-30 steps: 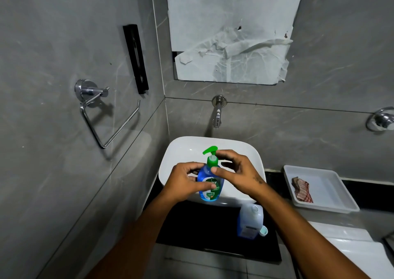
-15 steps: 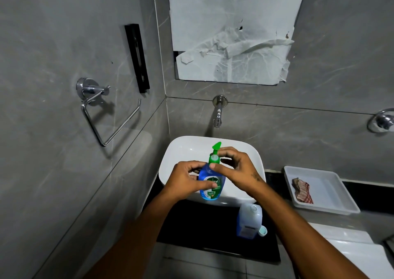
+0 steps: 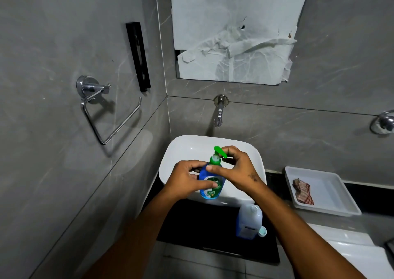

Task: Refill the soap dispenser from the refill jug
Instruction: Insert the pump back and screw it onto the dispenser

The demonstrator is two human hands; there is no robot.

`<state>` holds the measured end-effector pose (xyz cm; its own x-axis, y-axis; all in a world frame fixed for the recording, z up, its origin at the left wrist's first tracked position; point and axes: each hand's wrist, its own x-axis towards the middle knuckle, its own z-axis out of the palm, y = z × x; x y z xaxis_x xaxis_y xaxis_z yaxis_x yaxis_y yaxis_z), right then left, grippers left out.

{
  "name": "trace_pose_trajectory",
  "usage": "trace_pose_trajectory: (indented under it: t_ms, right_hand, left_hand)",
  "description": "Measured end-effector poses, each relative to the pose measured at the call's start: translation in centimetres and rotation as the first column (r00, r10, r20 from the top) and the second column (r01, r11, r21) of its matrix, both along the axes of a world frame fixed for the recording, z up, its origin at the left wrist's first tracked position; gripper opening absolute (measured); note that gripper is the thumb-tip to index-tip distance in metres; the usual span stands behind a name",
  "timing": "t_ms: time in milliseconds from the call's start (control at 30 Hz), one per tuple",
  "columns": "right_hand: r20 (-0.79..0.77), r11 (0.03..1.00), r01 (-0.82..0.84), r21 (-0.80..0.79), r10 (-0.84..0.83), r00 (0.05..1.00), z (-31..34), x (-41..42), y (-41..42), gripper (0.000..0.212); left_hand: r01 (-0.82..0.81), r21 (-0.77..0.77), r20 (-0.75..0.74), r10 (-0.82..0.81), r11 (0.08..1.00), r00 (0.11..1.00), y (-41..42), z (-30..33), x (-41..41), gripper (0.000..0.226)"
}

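Note:
I hold a blue soap dispenser [image 3: 211, 184] with a green pump top [image 3: 217, 155] upright over the front of the white basin [image 3: 187, 148]. My left hand [image 3: 187, 179] wraps the bottle's body from the left. My right hand [image 3: 236, 170] pinches the green pump collar, thumb on its front, fingers behind the nozzle. The nozzle points up and to the right. The pale refill jug [image 3: 249, 220] stands uncapped on the dark counter below my right forearm, its light teal cap [image 3: 262, 231] lying beside it.
A wall tap [image 3: 219, 113] hangs over the basin. A white tray [image 3: 336, 195] with a folded checked cloth [image 3: 302, 191] sits on the counter at right. A chrome towel ring [image 3: 100, 110] and a black bar [image 3: 138, 56] are on the left wall.
The green pump head has turned: its nozzle pointed left a second ago and now points up and right. My right hand's fingers shifted around the collar. The bottle and my left hand stayed in place.

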<state>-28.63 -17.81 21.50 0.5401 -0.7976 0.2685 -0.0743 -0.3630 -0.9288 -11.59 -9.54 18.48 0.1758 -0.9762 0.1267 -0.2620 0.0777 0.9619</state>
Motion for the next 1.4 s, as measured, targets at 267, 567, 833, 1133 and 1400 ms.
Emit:
trace_pose_trajectory:
  t_ms: [267,567,833,1133,1400]
  right_hand:
    - [-0.029,0.999,-0.043,0.011,0.043,0.999,-0.2,0.2,-0.4,0.037]
    - [-0.004,0.999,0.027,-0.022,-0.028,1.000,-0.6,0.5,-1.0,0.036]
    - [-0.010,0.998,-0.030,0.048,0.030,0.999,-0.8,0.2,-1.7,0.035]
    - [-0.136,0.989,-0.064,-0.137,0.045,0.990,0.4,0.1,-1.7,0.058]
    - [-0.509,0.860,-0.394,-0.323,0.193,0.839,6.7,-0.1,-3.1,0.026]
  left_hand:
    - [0.009,0.014,0.002,-0.009,1.000,1.000,-0.2,-0.2,0.0,0.044]
    - [0.002,0.018,-0.001,-0.002,1.000,1.000,-0.4,-0.2,0.2,0.042]
    - [0.008,0.033,-0.011,-0.008,0.999,1.000,-0.5,-0.7,0.5,0.044]
    - [0.047,0.044,-0.015,-0.047,0.998,0.999,-0.5,-1.2,0.5,0.045]
    - [0.053,0.072,0.012,-0.054,0.996,0.998,-0.8,-1.2,1.2,0.042]
